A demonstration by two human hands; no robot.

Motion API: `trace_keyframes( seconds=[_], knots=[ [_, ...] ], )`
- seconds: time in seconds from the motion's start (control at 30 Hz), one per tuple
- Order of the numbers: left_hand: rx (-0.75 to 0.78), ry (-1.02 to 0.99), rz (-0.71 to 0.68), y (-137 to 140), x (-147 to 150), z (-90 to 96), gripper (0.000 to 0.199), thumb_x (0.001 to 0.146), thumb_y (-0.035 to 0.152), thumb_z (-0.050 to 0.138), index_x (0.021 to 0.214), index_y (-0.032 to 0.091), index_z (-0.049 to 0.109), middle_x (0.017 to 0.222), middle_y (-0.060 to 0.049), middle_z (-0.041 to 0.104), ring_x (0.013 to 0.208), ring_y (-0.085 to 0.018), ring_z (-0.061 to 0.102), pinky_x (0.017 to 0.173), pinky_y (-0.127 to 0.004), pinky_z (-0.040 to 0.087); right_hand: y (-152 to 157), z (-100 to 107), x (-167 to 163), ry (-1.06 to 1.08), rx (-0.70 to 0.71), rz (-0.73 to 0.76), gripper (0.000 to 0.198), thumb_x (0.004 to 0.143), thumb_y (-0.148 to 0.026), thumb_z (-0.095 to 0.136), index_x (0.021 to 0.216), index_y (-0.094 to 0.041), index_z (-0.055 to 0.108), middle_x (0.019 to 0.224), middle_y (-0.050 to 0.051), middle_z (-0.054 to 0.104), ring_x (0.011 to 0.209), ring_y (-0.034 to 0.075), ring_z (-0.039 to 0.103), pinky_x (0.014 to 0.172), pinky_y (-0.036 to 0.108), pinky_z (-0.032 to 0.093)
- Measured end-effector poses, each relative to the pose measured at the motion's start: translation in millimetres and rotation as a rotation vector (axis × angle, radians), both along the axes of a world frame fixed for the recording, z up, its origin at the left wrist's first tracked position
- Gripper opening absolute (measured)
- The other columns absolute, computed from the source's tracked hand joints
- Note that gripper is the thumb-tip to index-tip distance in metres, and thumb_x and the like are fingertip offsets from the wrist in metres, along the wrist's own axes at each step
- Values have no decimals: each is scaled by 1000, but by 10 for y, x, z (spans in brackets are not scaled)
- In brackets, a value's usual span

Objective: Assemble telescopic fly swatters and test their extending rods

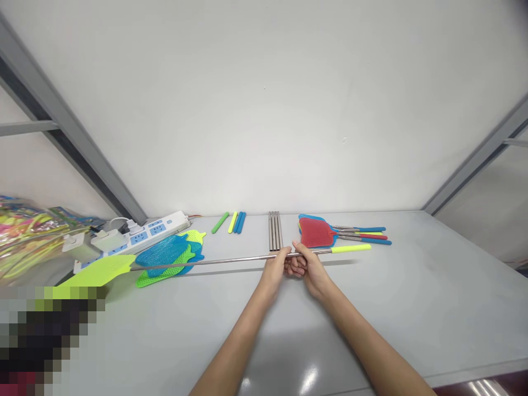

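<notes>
A fly swatter [235, 259] with a long extended metal rod lies across both hands, held above the table. Its yellow-green mesh head points left and its yellow grip points right. My left hand [277, 267] is closed around the rod near the middle. Just to its right, my right hand [309, 269] is closed on the same rod, thumb on top, close to the grip. Behind the hands stand several metal rods [275, 231] side by side. To the right lies a pile of finished-looking swatters with a red head [315, 232] on top.
Loose blue and green swatter heads [163, 256] lie at left, partly under the held swatter. Behind them is a white power strip [165, 224] with plugged-in adapters. Several coloured grips [237, 222] lie near the wall. Bagged colourful items [28, 236] sit far left; metal frame posts flank the table.
</notes>
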State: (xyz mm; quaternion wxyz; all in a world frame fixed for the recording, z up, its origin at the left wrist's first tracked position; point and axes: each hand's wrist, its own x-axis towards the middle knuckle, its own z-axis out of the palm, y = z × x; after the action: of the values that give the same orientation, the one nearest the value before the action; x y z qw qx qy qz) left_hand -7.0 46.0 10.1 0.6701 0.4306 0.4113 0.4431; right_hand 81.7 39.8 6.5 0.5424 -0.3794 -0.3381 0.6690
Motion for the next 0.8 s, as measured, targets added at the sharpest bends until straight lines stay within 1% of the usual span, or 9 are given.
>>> trace_keyframes(
  seconds=[0.13,0.3,0.6,0.8],
  knots=[
    [-30,15,32,22,11,-59,33,68,37,43,47,14,53,41,-3,54,38,-11,48,41,-21,36,4,-49,-45,-40,-37,-31,46,68,-43,50,35,-19,28,29,-4,30,31,9,35,37,24,24],
    [-23,22,31,36,7,-118,32,69,36,43,49,13,52,44,-2,55,37,-9,46,41,-21,37,26,-108,-50,56,-110,-36,45,68,-38,49,35,-19,26,30,-6,28,29,7,29,37,24,23],
    [-7,23,27,29,18,-96,31,68,35,42,50,13,53,47,-3,57,39,-10,48,41,-20,37,44,-115,-32,116,-124,-18,42,67,-34,50,36,-19,26,31,-6,28,30,6,25,37,23,23],
    [0,21,23,25,6,-107,31,68,35,42,48,14,52,48,-2,57,39,-9,48,41,-19,36,41,-124,-26,125,-140,-9,43,68,-34,49,35,-19,25,31,-6,28,31,7,26,39,24,25]
  ],
)
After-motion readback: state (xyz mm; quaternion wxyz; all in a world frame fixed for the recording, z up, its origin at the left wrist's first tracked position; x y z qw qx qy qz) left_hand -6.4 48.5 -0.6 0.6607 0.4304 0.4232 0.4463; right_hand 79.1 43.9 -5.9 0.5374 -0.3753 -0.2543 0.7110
